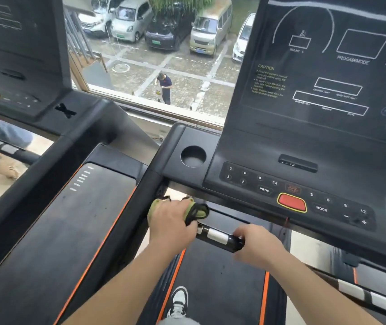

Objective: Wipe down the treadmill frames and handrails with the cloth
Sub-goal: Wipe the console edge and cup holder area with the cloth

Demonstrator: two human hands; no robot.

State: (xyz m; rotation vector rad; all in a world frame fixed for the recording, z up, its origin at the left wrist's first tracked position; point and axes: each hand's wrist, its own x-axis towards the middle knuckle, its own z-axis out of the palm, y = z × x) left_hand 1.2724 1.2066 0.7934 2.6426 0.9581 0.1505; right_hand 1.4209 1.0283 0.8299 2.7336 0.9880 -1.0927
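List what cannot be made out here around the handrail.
Head view.
Hidden: green cloth, mostly under the left hand; one end of the black handrail bar with silver plates, under the right hand.
Too small and blurred: fine print under CAUTION on the black console panel.
Cut off: the console panel's right side, by the frame edge.

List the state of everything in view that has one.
cloth, bunched under the left hand, against the handrail.
left hand, grips the cloth.
right hand, grips the handrail's free end.
console display, dark, unlit.
cup holder, empty.
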